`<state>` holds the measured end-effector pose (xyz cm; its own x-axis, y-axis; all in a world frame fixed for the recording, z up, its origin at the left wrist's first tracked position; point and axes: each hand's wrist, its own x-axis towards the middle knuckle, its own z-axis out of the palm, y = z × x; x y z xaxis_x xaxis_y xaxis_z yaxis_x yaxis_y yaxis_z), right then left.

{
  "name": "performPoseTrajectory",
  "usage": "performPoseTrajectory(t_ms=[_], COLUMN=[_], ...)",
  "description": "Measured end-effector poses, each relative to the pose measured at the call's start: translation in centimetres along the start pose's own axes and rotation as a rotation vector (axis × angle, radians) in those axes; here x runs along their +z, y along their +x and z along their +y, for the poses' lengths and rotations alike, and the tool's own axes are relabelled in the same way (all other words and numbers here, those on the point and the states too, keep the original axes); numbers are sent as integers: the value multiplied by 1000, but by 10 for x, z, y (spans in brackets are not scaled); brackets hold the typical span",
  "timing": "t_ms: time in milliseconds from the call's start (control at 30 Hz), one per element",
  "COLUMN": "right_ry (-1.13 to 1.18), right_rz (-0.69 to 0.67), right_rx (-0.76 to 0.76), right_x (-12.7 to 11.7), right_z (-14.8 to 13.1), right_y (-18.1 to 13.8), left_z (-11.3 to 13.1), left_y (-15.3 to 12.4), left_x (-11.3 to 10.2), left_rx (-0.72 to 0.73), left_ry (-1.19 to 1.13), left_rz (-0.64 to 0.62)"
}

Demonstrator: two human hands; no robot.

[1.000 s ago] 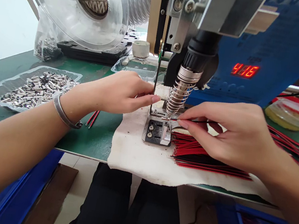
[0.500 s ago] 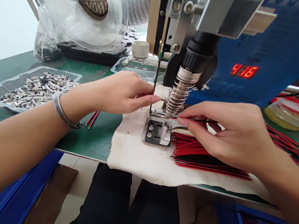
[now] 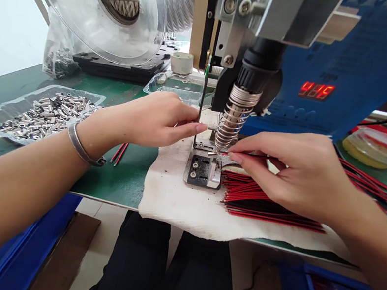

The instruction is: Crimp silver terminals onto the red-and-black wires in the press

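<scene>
I can't tell if the left hand (image 3: 163,120) pinches anything. The right hand (image 3: 303,169) hides part of its wire (image 3: 225,154).

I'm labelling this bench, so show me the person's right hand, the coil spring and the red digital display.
Right hand (image 3: 299,169): head view, middle of the hand.
Coil spring (image 3: 236,115): head view, its middle coils.
Red digital display (image 3: 316,91): head view, its lit digits.

Bright, soft light leaves the left wall (image 3: 8,7) nearly white; the upper right corner is dark. Red digits (image 3: 316,91) glow; lettering (image 3: 328,76) above them is blurred.
</scene>
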<state>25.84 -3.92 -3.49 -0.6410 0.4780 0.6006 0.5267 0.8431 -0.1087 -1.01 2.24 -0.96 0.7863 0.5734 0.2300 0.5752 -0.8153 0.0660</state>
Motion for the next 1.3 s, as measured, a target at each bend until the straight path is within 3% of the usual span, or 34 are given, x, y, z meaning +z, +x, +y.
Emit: performPoseTrajectory(t_ms=[400, 600, 667, 733, 833, 967, 1067, 1300], right_ry=[8, 34, 36, 32, 28, 103, 211, 456], right_rz=[23, 63, 89, 111, 146, 150, 140, 68], right_rx=[-56, -135, -165, -192, -197, -183, -218, -257], right_x=[0, -2, -5, -8, -11, -11, -10, -7], right_z=[0, -3, -7, -11, -16, -21, -22, -25], right_y=[0, 0, 0, -1, -2, -5, -7, -8], left_z=[6, 24, 36, 53, 89, 139, 165, 188], left_y=[2, -18, -36, -55, -71, -65, -51, -29], left_x=[-3, -22, -21, -12, 12, 44, 56, 66], left_rx=[-91, -356, -465, -567, -620, -543, -444, -417], left_ry=[-24, 122, 177, 187, -57, -486, -626, -808], left_rz=[-44, -156, -75, 115, 402, 496, 524, 681])
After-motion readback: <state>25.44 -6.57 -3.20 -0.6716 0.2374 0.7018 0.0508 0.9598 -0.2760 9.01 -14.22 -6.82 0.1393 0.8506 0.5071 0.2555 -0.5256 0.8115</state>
